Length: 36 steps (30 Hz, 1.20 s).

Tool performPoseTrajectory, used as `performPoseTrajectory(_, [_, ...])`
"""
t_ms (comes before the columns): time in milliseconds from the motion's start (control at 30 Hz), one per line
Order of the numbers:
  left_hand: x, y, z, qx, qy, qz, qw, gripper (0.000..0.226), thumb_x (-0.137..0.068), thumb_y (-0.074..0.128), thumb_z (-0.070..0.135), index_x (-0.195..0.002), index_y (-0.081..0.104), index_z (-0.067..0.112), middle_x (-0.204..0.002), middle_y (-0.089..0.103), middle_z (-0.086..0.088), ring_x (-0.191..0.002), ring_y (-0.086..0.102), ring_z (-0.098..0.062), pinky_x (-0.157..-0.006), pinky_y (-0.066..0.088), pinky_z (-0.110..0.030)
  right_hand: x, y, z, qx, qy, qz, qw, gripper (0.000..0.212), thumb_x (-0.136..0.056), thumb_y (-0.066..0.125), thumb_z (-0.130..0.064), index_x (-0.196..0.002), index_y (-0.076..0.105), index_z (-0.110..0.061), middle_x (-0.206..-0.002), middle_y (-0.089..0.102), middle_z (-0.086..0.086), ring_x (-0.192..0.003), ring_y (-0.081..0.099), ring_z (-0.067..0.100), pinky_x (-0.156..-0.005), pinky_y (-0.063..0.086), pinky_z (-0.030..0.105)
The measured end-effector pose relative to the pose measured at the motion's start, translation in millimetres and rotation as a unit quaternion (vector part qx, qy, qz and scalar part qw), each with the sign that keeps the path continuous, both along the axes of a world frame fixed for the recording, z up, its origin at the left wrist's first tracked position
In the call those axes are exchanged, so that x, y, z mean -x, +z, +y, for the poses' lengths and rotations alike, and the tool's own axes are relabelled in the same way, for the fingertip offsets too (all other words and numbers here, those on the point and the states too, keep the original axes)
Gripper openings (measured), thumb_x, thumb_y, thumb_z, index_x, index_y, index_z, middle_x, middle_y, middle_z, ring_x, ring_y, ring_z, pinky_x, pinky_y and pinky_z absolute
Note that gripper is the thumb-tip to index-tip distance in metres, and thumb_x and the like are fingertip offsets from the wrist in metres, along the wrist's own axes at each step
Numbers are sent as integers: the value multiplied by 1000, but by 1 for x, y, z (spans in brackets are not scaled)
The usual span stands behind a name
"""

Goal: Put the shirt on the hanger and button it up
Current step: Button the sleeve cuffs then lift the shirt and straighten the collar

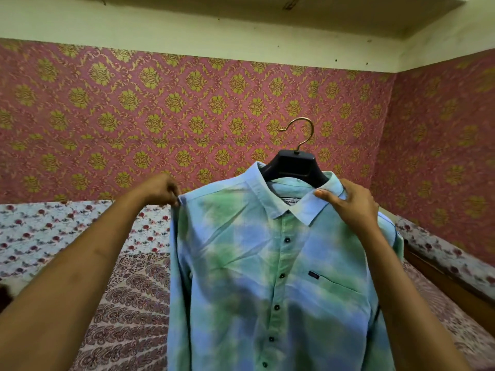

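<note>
A blue and green tie-dye shirt point(254, 277) hangs on a black hanger point(293, 166) with a gold hook point(301, 132), held up in the air before me. Several dark buttons down its front are fastened; the collar lies open at the neck. My left hand point(162, 190) pinches the shirt's left shoulder seam. My right hand point(351, 207) grips the right shoulder beside the collar, thumb on the collar, with the hanger's arm under the cloth. The shirt's lower part runs out of view.
A bed point(128, 303) with a paisley sheet and a floral cover point(53, 231) lies below and behind the shirt. A pink wall point(160, 108) with a gold pattern stands behind. A wooden bed edge point(442, 279) runs along the right.
</note>
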State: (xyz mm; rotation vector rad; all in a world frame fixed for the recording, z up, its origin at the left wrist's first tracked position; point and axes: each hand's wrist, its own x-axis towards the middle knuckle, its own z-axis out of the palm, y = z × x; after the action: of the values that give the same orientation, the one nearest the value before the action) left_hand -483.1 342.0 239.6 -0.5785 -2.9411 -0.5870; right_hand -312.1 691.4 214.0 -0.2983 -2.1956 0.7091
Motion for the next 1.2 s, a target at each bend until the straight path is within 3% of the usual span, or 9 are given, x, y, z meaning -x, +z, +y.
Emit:
performPoseTrajectory(100, [-1,-5,19,76,77,123,987,15,-85,61,9,-98,68,10,-92,67,-10,-77,59,-24,-64,50,-29,-6,3,-2,-20,-21,-2,1000,41,-77,64,-54,-96,64,-17,-97,69,10,-95,59,31,-65,34,33])
performPoseTrajectory(167, [-2,-9,30,40,90,178,979,22,-88,57,10,-107,66,15,-106,69,-10,-92,64,-28,-78,52,-36,-10,5,-4,-30,-38,3,999,41,-76,64,-55,-90,63,-16,-93,69,10,-92,59,32,-65,34,34])
performPoseTrajectory(300, [-20,2,49,-150,-101,168,969,34,-90,54,23,-123,58,21,-128,61,-4,-110,60,-23,-96,43,-35,-18,2,-22,-36,-70,-4,997,48,-73,65,-58,-80,60,-11,-81,67,11,-82,60,31,-62,38,38])
performPoseTrajectory(400, [-40,6,64,-140,-275,106,945,67,-76,48,63,-135,42,33,-142,47,2,-129,44,-18,-111,32,-43,-31,-1,-48,-43,-102,-4,994,50,-70,67,-59,-83,62,-11,-80,68,12,-80,61,30,-64,44,40])
performPoseTrajectory(533, [-47,-4,76,-157,-378,25,912,79,-61,54,73,-131,38,42,-134,54,1,-119,52,-18,-99,44,-43,-63,1,-75,-34,-148,6,988,47,-71,68,-55,-86,64,-11,-79,68,12,-77,61,29,-63,45,41])
performPoseTrajectory(767, [-98,-8,113,-235,-431,123,863,78,-57,48,77,-118,58,29,-90,67,-1,-81,61,-19,-62,42,-29,-166,7,-93,-39,-276,-5,960,47,-74,62,-61,-81,57,-15,-79,65,6,-84,60,30,-64,34,35])
performPoseTrajectory(833, [-120,-5,128,-254,-441,144,849,80,-56,45,78,-113,61,24,-90,69,-4,-82,62,-23,-63,41,-32,-199,11,-101,-55,-308,-11,950,42,-75,59,-63,-79,53,-22,-73,59,3,-82,58,29,-65,30,33])
performPoseTrajectory(967, [-185,-1,157,-294,-504,133,801,66,-60,48,78,-98,62,25,-83,68,-3,-78,63,-23,-66,47,-38,-281,20,-114,-85,-392,-11,916,66,-63,46,-77,-75,51,-13,-67,57,3,-72,56,29,-60,31,34])
performPoseTrajectory(1200, [-339,9,191,-303,-592,90,742,61,-60,50,78,-88,58,26,-78,64,5,-83,61,-24,-76,50,-42,-444,31,-149,-123,-527,-32,840,73,-61,48,-82,-87,60,-14,-75,62,6,-82,61,32,-60,29,33])
